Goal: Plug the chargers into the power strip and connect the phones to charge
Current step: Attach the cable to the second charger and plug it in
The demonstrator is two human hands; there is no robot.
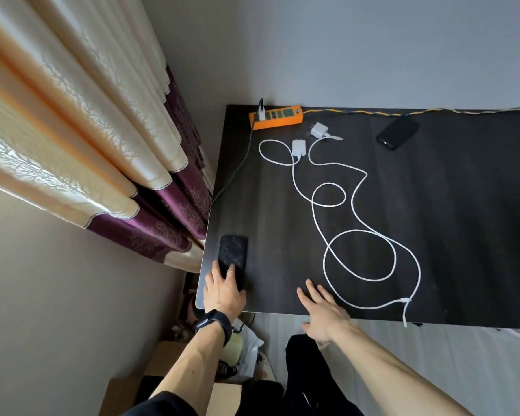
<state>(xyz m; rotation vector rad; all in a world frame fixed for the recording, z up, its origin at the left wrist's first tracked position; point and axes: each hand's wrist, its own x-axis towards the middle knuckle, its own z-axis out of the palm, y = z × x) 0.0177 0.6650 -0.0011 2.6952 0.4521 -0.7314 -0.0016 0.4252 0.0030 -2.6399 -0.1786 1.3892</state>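
An orange power strip point(278, 116) lies at the far left of the dark table point(448, 229), with one white plug point(261, 115) and a dark cable in it. Two white chargers point(299, 147) point(319, 130) lie unplugged in front of the strip, their white cables point(357, 235) looping across the table. A black phone point(233, 253) lies at the near left corner; my left hand point(224, 291) grips its near end. A second black phone point(398, 132) rests at the far right. My right hand point(323, 313) lies flat on the near edge, fingers spread, holding nothing.
Cream and purple curtains point(102, 151) hang left of the table. A yellow-blue cord point(403, 112) runs along the wall from the strip. Cardboard boxes point(174, 355) and a plastic bag point(246, 352) sit on the floor under the near left corner.
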